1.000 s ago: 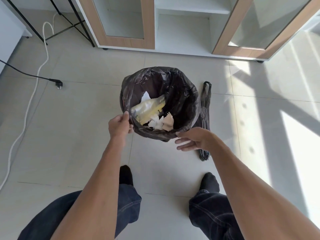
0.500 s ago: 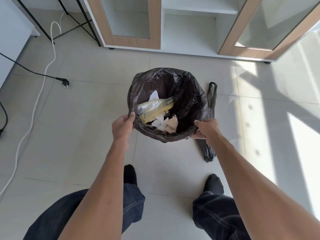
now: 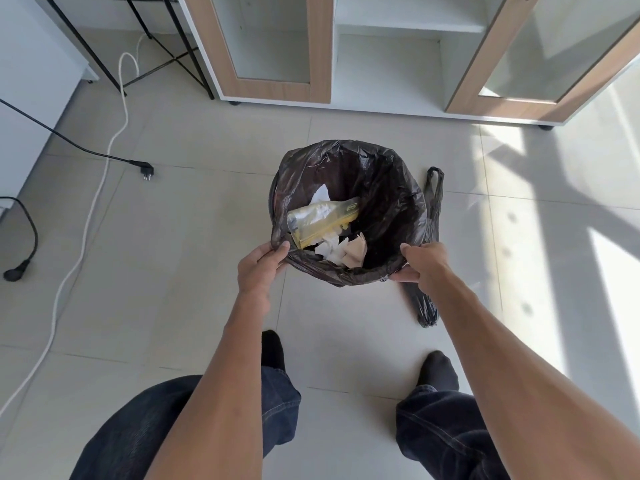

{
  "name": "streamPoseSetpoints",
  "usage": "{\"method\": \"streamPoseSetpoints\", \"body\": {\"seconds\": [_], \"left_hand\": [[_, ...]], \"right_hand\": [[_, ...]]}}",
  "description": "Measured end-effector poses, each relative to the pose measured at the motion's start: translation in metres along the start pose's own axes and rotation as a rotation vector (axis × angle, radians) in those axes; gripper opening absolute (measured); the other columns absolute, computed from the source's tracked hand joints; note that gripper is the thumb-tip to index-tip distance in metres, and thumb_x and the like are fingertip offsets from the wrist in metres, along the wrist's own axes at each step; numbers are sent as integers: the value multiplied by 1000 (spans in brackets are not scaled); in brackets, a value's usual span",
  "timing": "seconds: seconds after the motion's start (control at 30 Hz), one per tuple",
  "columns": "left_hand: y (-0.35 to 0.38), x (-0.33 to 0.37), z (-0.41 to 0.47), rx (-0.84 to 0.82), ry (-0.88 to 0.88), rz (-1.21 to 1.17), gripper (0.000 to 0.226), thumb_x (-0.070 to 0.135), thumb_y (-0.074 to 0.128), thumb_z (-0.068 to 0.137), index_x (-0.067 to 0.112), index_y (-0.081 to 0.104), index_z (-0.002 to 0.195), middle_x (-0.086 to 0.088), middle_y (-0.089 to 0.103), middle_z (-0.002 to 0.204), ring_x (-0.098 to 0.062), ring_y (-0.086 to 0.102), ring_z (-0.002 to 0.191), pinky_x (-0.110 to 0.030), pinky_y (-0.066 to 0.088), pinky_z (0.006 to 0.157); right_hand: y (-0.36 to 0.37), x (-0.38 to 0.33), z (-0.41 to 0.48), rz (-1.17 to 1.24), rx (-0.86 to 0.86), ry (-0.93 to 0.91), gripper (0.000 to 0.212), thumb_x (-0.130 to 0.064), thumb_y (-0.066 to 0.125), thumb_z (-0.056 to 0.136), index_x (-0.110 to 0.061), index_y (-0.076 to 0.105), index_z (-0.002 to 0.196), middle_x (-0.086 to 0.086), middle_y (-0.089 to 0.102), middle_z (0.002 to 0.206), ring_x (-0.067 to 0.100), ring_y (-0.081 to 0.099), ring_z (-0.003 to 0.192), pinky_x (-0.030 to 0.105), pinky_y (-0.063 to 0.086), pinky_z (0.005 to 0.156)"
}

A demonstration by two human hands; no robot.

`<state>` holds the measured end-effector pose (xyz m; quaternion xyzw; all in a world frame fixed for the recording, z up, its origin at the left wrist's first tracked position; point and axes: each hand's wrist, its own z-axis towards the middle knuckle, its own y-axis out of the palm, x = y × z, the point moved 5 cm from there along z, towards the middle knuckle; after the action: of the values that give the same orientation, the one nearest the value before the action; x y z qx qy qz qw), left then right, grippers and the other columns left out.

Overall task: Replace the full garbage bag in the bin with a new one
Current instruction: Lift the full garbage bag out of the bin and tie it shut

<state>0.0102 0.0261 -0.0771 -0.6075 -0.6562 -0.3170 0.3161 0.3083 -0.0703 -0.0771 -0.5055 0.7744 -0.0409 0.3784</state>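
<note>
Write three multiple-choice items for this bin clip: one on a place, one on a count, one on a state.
1. Where does the spare black bag lie?
A. On the floor right of the bin
B. Inside the cabinet
C. Over the white cable

2. How many hands grip the rim of the garbage bag in the bin?
A. None
B. One
C. Two

3. What state is that bag in?
A. Tied shut
B. Open, with trash inside
C. Lifted clear of the bin

Answers: 1 A, it stretches along the tiles beside the bin. 2 C, the left hand and the right hand each pinch the near rim. 3 B, its mouth gapes over paper scraps and a clear plastic pouch.
</note>
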Motion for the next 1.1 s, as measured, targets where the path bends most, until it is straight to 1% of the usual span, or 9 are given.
{"method": "streamPoseSetpoints", "body": {"seconds": [0.13,0.3,0.43,0.57,0.63,0.73,0.83,0.97,1.1], "left_hand": [[1,1,-11,-13,57,120,29,7,81,80,11,70,106,-1,75,90,-6,68,73,-16,53,65],[4,10,-12,98,216,256,18,8,84,76,14,70,87,-4,73,79,-1,63,56,-19,52,61],[14,16,-10,138,351,391,16,8,81,77,8,71,89,-6,74,80,-12,66,65,-27,58,68],[12,10,-10,164,350,406,20,14,80,79,7,68,94,-7,73,84,-15,65,67,-29,56,69],[14,8,-12,173,363,444,21,17,79,81,7,68,95,-5,72,83,-13,64,66,-25,54,68],[17,15,-12,195,386,480,20,17,78,82,6,67,95,-2,69,80,-11,63,66,-25,53,68],[15,29,0,295,367,463,14,15,79,81,8,69,87,0,68,74,-13,62,64,-32,56,72],[12,37,9,377,295,419,14,20,79,80,11,70,82,-1,70,73,-15,64,63,-37,59,76],[10,25,3,304,235,367,26,35,80,77,12,69,79,-4,74,76,-23,71,71,-39,60,75]], "right_hand": [[-1,2,0,11,14,16,23,-26,67,91,-11,50,92,15,68,60,36,74,64,44,60,84],[1,2,-3,27,19,38,18,-21,64,92,-11,48,90,13,68,75,39,74,65,45,60,84],[5,7,-8,70,-29,74,19,-18,63,94,-12,47,84,13,66,86,36,72,57,46,61,80],[0,4,-6,44,-85,38,16,-21,64,93,-9,54,97,11,63,89,37,74,68,44,63,68],[-9,-3,0,24,-57,-64,20,-25,64,95,-10,54,86,15,68,92,35,74,74,43,62,59],[-11,-8,10,109,-88,-116,22,-21,66,94,-6,53,84,18,71,100,34,74,78,46,63,66],[0,3,12,164,-237,-14,30,-13,71,90,2,59,112,17,70,111,35,74,81,42,61,80],[13,17,5,259,-336,58,22,-7,72,88,-3,63,107,17,68,117,29,72,81,28,61,54],[10,15,6,291,-248,71,13,-7,72,88,-5,61,94,16,67,108,30,70,74,31,61,50]]}}
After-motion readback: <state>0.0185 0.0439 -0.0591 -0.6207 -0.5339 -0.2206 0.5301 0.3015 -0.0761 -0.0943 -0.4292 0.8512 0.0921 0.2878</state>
